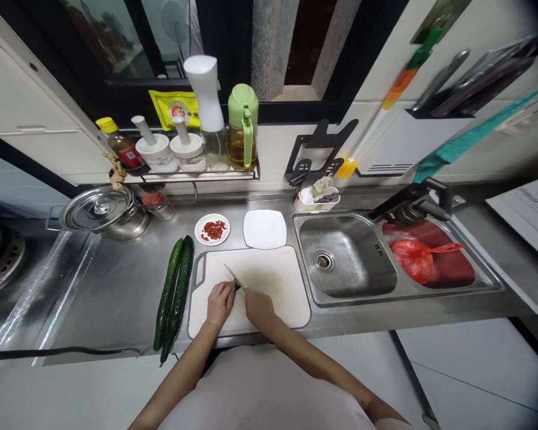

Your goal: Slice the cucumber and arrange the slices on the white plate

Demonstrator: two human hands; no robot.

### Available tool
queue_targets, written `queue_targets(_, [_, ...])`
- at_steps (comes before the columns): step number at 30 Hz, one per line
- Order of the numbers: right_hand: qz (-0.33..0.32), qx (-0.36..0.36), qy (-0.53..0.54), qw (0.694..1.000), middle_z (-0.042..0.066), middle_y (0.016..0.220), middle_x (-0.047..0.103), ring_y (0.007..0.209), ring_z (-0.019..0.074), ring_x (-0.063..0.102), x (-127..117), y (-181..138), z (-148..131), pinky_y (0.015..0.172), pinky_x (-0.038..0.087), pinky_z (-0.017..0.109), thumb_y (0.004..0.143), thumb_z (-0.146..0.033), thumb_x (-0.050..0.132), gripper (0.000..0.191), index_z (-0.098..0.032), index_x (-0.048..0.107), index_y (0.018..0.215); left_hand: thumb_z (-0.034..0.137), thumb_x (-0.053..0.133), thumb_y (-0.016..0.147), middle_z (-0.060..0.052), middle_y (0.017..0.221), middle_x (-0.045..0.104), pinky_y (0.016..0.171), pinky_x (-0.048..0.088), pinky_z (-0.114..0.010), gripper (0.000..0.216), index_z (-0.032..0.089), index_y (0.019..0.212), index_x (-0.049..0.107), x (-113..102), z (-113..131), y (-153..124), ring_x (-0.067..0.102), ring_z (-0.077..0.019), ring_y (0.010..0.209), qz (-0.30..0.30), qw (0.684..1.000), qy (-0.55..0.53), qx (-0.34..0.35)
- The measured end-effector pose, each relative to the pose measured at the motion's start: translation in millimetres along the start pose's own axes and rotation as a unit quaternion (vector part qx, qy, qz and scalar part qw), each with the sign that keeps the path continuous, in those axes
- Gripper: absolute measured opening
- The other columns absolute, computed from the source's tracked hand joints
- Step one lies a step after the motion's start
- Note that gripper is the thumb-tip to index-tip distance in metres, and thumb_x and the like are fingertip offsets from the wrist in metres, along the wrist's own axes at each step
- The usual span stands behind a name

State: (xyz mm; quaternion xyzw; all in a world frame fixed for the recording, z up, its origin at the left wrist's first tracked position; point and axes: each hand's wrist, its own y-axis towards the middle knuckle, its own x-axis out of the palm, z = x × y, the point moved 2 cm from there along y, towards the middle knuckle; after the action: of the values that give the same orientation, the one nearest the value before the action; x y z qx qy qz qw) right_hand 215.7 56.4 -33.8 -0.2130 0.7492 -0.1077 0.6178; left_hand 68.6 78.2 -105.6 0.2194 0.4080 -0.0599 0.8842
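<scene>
On the white cutting board my right hand is closed around a knife. Its thin blade points up and to the left, and the handle is hidden in my fist. Close beside the blade, my left hand has its fingers curled together at a small dark piece, too small to name. Left of the board lie two long green cucumbers, side by side. Behind it stand a small white plate with chopped red bits and a bare white square plate.
A double sink is at the right, with a red plastic bag in its far basin. A lidded steel pot stands at the left. Above the counter, a wire rack carries bottles and seasoning jars.
</scene>
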Motion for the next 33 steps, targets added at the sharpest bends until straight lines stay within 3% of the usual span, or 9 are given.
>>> queue_targets(11, [0.009, -0.022, -0.012, 1.0, 0.015, 0.093, 0.068, 0.09, 0.0204, 0.066, 3.7, 5.1, 5.8, 0.076, 0.049, 0.029, 0.095, -0.014, 0.03, 0.031, -0.011, 0.057, 0.109, 0.026, 0.043, 0.095, -0.007, 0.102, 0.068, 0.086, 0.05, -0.033, 0.028, 0.021, 0.113, 0.063, -5.5, 4.2, 1.7, 0.062, -0.0186, 0.096, -0.028, 0.999, -0.021, -0.037])
queue_targets(16, [0.015, -0.032, -0.02, 0.999, 0.015, 0.097, 0.068, 0.094, 0.0206, 0.065, 5.6, 1.7, 6.7, 0.08, 0.048, 0.03, 0.096, -0.015, 0.029, 0.032, -0.011, 0.057, 0.111, 0.031, 0.051, 0.092, -0.007, 0.104, 0.068, 0.086, 0.05, -0.035, 0.029, 0.022, 0.117, 0.061, -10.3, 10.5, 3.6, 0.061, -0.0201, 0.099, -0.047, 0.997, -0.028, -0.056])
queue_targets(28, [-0.067, 0.022, 0.028, 0.997, 0.015, 0.101, 0.068, 0.096, 0.0225, 0.065, -9.9, 4.5, 11.6, 0.075, 0.046, 0.029, 0.097, -0.021, 0.033, 0.03, -0.014, 0.052, 0.118, 0.031, 0.054, 0.089, -0.006, 0.102, 0.067, 0.086, 0.05, -0.036, 0.027, 0.022, 0.114, 0.06, -26.4, 14.2, -5.9, 0.061, -0.0209, 0.098, -0.054, 0.993, -0.014, -0.108])
queue_targets(33, [-0.066, 0.019, 0.026, 0.997, 0.013, 0.099, 0.069, 0.093, 0.0219, 0.066, -15.3, 2.8, 12.8, 0.073, 0.043, 0.029, 0.098, -0.024, 0.032, 0.03, -0.015, 0.055, 0.116, 0.036, 0.056, 0.086, -0.008, 0.108, 0.064, 0.086, 0.05, -0.037, 0.041, 0.021, 0.125, 0.053, -31.3, 20.2, -1.9, 0.06, -0.0219, 0.099, -0.028, 0.988, -0.022, -0.152])
